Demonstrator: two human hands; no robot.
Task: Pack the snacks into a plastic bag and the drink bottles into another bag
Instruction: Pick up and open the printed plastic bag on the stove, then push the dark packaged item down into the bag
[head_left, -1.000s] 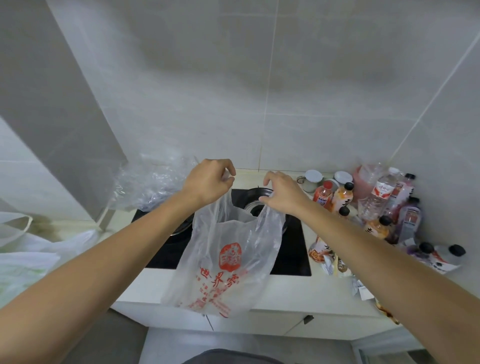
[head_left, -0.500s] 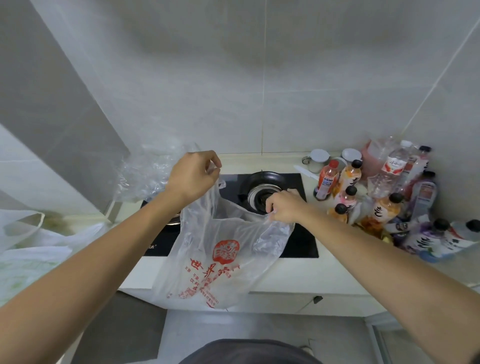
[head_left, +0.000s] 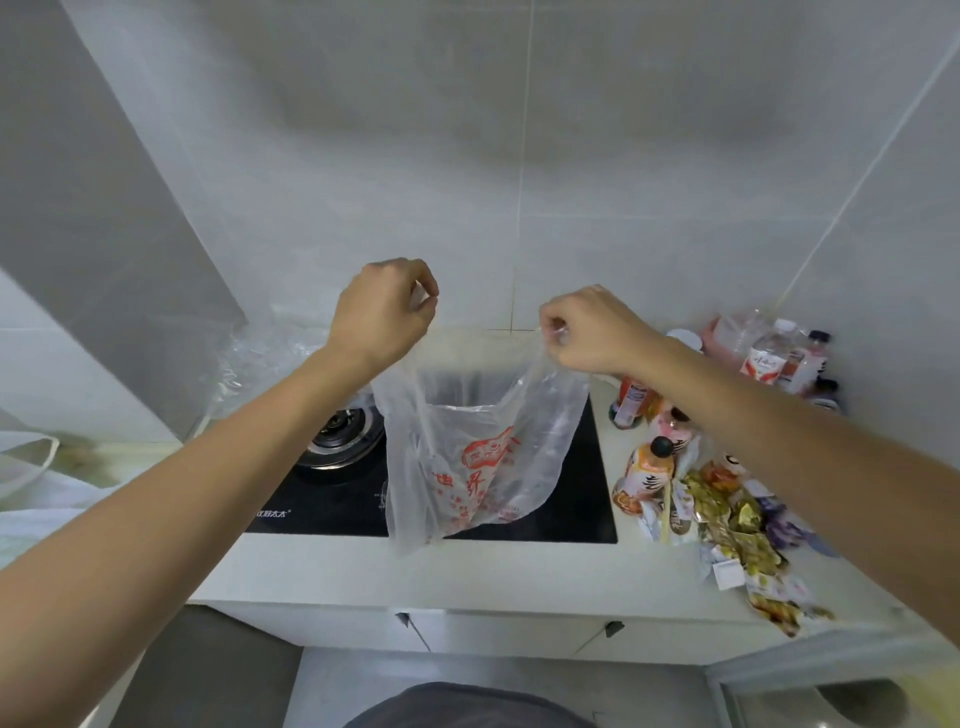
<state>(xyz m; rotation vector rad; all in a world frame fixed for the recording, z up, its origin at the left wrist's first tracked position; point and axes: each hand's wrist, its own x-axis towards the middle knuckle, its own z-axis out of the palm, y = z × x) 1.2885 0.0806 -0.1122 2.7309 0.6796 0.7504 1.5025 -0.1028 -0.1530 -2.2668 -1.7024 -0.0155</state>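
Since 0.5 s ago the right hand (head_left: 589, 332) has risen level with the left hand (head_left: 382, 309); both pinch the rim of 1 clear red-printed plastic bag (head_left: 480, 447), stretched open above the black glass stove (head_left: 576, 499). Right of it: roughly 8 drink bottles (head_left: 647, 473) and 1 snack-packet heap (head_left: 732, 525).

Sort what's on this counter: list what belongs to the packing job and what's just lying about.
Belongs to the job:
clear plastic bag with red print, pinched open by left hand and right hand
plastic drink bottles in the corner
crinkly gold snack packets

Just lying about:
black glass gas hob
crumpled clear plastic sheet
white cloth bag
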